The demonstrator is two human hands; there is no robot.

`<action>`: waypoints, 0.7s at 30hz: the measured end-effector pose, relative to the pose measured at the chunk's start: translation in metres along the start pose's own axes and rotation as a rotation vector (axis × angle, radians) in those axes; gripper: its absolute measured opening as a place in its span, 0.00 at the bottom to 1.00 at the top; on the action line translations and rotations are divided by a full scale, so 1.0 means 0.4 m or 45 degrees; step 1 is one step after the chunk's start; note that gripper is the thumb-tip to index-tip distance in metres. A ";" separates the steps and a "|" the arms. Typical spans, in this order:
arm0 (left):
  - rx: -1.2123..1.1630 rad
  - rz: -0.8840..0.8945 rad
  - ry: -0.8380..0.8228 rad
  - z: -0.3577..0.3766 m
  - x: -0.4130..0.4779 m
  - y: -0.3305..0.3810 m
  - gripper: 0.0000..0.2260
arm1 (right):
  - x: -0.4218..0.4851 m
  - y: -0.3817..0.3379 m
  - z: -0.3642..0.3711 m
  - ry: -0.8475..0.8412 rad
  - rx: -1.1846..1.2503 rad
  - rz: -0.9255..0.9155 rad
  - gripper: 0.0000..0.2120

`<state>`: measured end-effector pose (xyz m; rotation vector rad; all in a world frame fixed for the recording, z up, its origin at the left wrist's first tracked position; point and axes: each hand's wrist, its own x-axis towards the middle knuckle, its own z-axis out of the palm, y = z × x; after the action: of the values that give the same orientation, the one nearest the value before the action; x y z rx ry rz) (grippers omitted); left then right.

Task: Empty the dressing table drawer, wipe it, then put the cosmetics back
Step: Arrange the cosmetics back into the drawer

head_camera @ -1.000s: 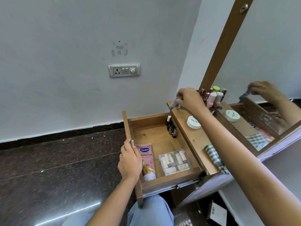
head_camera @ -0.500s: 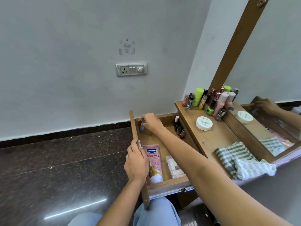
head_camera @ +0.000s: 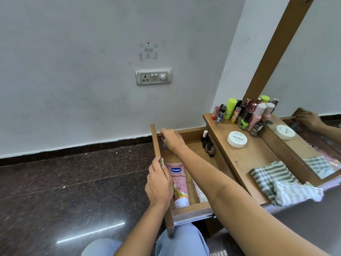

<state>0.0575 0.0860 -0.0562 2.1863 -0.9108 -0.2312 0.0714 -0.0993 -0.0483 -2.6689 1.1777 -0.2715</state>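
The wooden drawer (head_camera: 191, 209) stands pulled out from the dressing table. My left hand (head_camera: 159, 183) grips its front panel near the handle. My right hand (head_camera: 172, 139) reaches into the far left corner and holds a small blue-tipped bottle (head_camera: 163, 143) upright against the panel. A pink Vaseline tube (head_camera: 178, 183) lies along the left side of the drawer. Several nail polish bottles (head_camera: 207, 144) stand at the far right corner. A clear pouch (head_camera: 201, 193) is mostly hidden under my right forearm.
On the table top (head_camera: 245, 163) stand several cosmetic bottles (head_camera: 239, 112) at the back, a white nail polish remover tub (head_camera: 237, 139) and a green checked cloth (head_camera: 276, 180) near the front edge. A mirror (head_camera: 313, 108) rises at right. Dark stone floor lies left.
My right hand carried the small bottle from the table top down into the drawer's far left corner. My left hand stayed on the drawer front.
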 end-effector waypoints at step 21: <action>0.046 0.015 0.007 0.001 -0.005 0.001 0.16 | -0.135 0.342 -0.474 0.524 -0.289 0.693 0.10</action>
<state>0.0557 0.0869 -0.0565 2.2132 -0.9314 -0.2042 -0.1084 -0.1714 0.0930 -2.3963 2.1110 -0.6397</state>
